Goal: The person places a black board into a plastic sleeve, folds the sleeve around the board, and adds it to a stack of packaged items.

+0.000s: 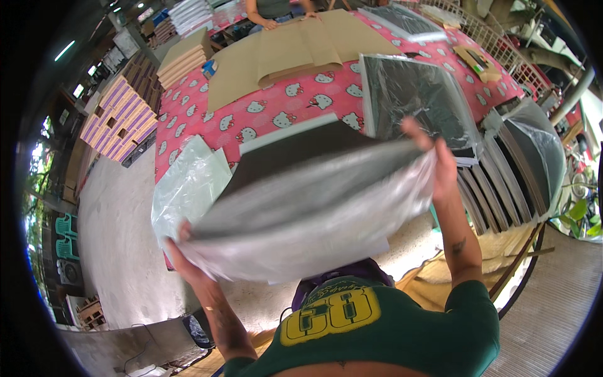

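A clear plastic sleeve (314, 235), smeared by motion, stretches between my two hands in front of my body. My left hand (188, 254) grips its lower left corner. At the upper right corner my right hand (440, 166) holds the other side, thumb and fingers around the edge. Black sheets (295, 147) with a pale edge at the far side lie just beyond the sleeve on the table; whether they reach inside it I cannot tell. Left of them lies a stack of empty clear plastic sleeves (188, 188). A plastic-wrapped black panel (414, 100) rests to the right.
The table has a pink patterned cover (251, 119). Across it a person (276, 22) handles large brown paper (295, 50). Wrapped dark panels (515, 163) lean at the right. A cardboard box (477, 63) sits far right. Stacked cartons (119, 119) stand on the left floor.
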A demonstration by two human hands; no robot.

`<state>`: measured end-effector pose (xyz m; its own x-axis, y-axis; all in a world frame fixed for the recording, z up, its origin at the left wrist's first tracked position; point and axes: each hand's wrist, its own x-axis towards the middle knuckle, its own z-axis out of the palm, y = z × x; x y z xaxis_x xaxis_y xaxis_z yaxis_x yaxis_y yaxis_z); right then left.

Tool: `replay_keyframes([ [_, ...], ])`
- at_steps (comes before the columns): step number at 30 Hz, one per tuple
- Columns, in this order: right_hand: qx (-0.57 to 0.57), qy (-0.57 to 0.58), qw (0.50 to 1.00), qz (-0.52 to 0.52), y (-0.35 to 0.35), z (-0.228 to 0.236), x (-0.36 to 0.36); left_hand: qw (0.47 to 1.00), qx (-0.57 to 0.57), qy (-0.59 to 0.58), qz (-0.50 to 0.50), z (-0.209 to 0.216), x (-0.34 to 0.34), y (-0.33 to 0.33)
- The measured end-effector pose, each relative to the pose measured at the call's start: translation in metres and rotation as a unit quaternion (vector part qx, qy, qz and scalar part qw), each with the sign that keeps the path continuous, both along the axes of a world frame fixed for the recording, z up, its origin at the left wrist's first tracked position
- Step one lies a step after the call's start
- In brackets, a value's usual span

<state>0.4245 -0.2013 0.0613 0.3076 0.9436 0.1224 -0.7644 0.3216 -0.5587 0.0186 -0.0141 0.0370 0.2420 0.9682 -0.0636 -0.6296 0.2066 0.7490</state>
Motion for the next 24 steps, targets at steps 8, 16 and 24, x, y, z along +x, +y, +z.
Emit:
replay_keyframes([
  [8,0.088,0.064,0.993,-0.037,0.157,0.043,0.062,0.953,0.188,-0.191,-0.139,0.045,0.087,0.186],
  [16,0.025,0.086,0.992,-0.084,0.211,-0.076,0.111,0.982,0.024,-0.178,-0.054,-0.028,0.149,0.221],
  [24,-0.019,0.043,0.988,-0.147,0.162,-0.011,0.077,0.992,0.122,-0.035,-0.020,0.040,0.115,0.170],
])
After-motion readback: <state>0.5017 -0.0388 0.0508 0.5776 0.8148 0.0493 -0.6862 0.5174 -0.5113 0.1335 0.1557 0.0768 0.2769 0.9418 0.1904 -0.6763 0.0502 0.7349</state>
